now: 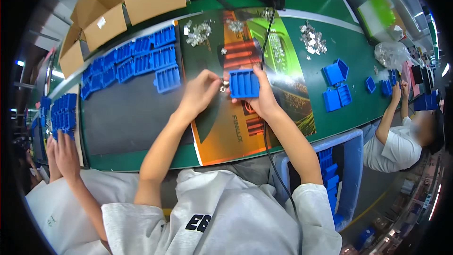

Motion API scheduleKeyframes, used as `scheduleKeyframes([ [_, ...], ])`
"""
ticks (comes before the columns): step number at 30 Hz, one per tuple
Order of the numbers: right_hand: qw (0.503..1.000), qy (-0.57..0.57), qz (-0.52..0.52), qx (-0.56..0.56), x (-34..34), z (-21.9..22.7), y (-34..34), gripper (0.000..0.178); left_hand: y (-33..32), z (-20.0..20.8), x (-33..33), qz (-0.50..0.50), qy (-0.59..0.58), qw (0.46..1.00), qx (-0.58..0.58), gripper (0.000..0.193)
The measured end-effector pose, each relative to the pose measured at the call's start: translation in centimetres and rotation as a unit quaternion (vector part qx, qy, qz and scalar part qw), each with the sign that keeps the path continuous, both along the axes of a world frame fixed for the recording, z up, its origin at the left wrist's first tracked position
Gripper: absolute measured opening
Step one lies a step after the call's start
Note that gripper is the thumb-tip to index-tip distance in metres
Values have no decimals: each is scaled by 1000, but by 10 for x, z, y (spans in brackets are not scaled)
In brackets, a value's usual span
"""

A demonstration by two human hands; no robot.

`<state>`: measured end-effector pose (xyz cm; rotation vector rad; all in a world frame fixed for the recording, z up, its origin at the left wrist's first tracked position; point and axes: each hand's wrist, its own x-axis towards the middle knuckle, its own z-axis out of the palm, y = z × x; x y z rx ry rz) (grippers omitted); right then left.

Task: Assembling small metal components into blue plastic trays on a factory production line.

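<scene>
"So, what's the right hand (pixel 265 93) holding?"
"A blue slotted tray (pixel 244 84), gripped at its right edge above the printed sheet (pixel 218 134)."
"And the left hand (pixel 200 93)?"
"Fingertips narrowed on a small metal clip (pixel 222 88), just beside the tray."

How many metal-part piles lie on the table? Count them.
4: left pile, middle pile, right pile at the far end of the printed sheet; outer pile right of it, on the table. More may be hidden.
</scene>
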<state>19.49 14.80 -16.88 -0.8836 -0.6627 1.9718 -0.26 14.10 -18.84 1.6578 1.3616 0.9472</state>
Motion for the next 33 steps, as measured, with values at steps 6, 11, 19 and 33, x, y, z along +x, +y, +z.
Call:
scheduleKeyframes([
  [6, 1000, 8, 22, 14, -1, 4, 0, 53, -3, 10, -3, 1, -300, 951, -78, 8],
  [11, 998, -44, 39, 30, 2, -2, -3, 48, -7, 3, -8, -21, -352, 925, -143, 8],
  [19, 997, 28, 74, -10, 0, 0, -5, 52, -9, 15, -9, -29, -431, 884, -177, 33],
  [33, 999, 6, -1, 31, -8, -6, -7, 45, -12, 3, 5, 30, -310, 944, -109, 13],
])
